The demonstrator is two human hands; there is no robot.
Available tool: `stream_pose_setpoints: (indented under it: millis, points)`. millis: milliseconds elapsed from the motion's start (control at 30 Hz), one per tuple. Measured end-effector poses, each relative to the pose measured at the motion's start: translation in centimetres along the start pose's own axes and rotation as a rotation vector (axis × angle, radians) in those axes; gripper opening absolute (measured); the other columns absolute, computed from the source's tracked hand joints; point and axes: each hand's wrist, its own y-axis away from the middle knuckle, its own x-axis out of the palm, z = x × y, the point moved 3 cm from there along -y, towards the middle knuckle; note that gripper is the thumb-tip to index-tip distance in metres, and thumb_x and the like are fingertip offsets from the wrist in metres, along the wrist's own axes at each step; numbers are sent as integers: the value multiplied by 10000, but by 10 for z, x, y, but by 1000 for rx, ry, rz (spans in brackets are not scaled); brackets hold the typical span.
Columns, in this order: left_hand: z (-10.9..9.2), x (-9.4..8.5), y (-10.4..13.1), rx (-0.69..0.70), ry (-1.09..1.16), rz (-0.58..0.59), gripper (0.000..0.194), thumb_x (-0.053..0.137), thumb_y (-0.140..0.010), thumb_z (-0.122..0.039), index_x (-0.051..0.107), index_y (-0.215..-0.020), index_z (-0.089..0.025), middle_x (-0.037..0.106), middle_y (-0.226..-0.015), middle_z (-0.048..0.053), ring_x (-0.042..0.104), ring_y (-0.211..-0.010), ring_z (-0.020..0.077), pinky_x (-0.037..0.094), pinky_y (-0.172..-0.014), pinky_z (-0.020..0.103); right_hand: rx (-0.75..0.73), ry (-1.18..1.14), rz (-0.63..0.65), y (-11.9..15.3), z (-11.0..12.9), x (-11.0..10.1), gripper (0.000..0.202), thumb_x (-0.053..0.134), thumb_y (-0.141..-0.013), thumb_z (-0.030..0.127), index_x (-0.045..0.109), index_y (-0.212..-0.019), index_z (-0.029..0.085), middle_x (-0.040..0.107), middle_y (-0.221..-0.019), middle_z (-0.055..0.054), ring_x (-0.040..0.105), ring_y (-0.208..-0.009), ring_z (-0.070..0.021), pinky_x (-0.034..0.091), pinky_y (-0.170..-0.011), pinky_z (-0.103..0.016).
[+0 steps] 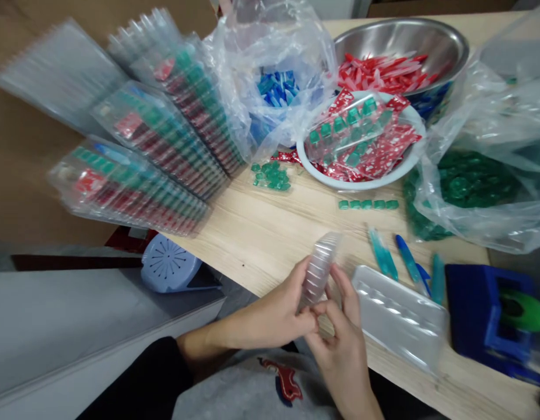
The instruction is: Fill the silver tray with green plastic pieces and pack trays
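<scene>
A stack of nested clear plastic trays (319,269) stands tilted between my hands, above the table's front edge. My left hand (274,312) is closed around its left side. Fingers of my right hand (340,332) press on its right side, and the thumb and index finger meet at its lower end. To the right lies a flat clear plastic tray (399,315) with a row of moulded ridges. Just beyond that tray are teal pens or sticks (382,255) and a blue pen (407,256), all a little blurred.
Filled clear packs (134,192) stand in rows at left. A clear bag (239,76) holds blue pieces. A white bowl (302,154) contains red packets, beside a steel bowl (458,49) of red pieces. A blue tape dispenser (466,309) and a bag of green pieces (475,181) are right.
</scene>
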Motion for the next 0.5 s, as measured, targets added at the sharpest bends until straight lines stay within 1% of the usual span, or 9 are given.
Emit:
stream_pose_setpoints:
  millis: [67,167,200,233,300,367,400,433,500]
  points:
    - [6,-4,0,-16,2,-33,759,472,-742,-30,222,-1429,-237,505,-1243,83,552,-1050,177,469,-955,365,-6,-2,-1,0,3,-1,139,541,-817,100,527,-722,201,342,-1494,-77,455,-1326,-303,564,-901,-416]
    - [12,-23,1,57,-87,-229,622,396,-787,-53,292,-1379,-213,516,-1027,42,539,-913,140,462,-934,367,10,2,-80,-1,3,-10,146,525,-793,69,526,-736,202,396,-1441,-84,455,-1324,-302,521,-966,-467]
    - [13,-28,2,79,-115,-274,567,383,-809,-71,319,-1355,-208,501,-976,30,532,-891,136,458,-932,367,21,6,-110,-2,2,-15,145,524,-791,67,531,-746,204,397,-1437,-80,444,-1333,-303,506,-983,-482]
    - [13,-32,3,87,-132,-279,519,387,-834,-96,337,-1338,-210,493,-955,25,530,-891,136,456,-929,365,33,7,-126,-2,1,-19,143,526,-792,68,537,-757,206,390,-1441,-77,432,-1342,-303,495,-995,-492]
    - [13,-31,3,66,-113,-163,453,444,-877,-174,353,-1318,-224,508,-979,33,543,-939,148,468,-903,348,47,-7,-122,-3,0,-23,137,527,-800,74,543,-770,208,367,-1463,-69,407,-1362,-303,476,-1016,-506]
    - [10,-23,4,38,-80,-22,425,513,-890,-249,375,-1292,-233,537,-1043,51,550,-1009,166,479,-889,338,54,-38,-89,-5,1,-24,139,518,-811,77,542,-778,209,352,-1479,-62,404,-1367,-293,465,-1031,-504]
    - [8,-18,4,29,-72,17,405,534,-891,-265,395,-1270,-232,550,-1070,58,550,-1030,173,480,-893,341,56,-52,-72,-6,3,-24,138,517,-816,78,542,-786,211,344,-1487,-60,403,-1369,-286,462,-1036,-498]
    - [6,-14,5,23,-73,31,368,538,-894,-266,421,-1241,-227,560,-1088,61,550,-1039,177,477,-904,349,57,-61,-57,-6,4,-24,136,519,-820,82,544,-793,212,334,-1496,-58,400,-1372,-282,456,-1043,-493]
    - [3,-8,5,24,-101,5,279,519,-909,-252,463,-1180,-216,572,-1105,65,553,-1045,183,464,-937,372,70,-61,-11,-7,8,-24,121,532,-830,97,554,-805,213,301,-1524,-54,379,-1387,-281,440,-1059,-485]
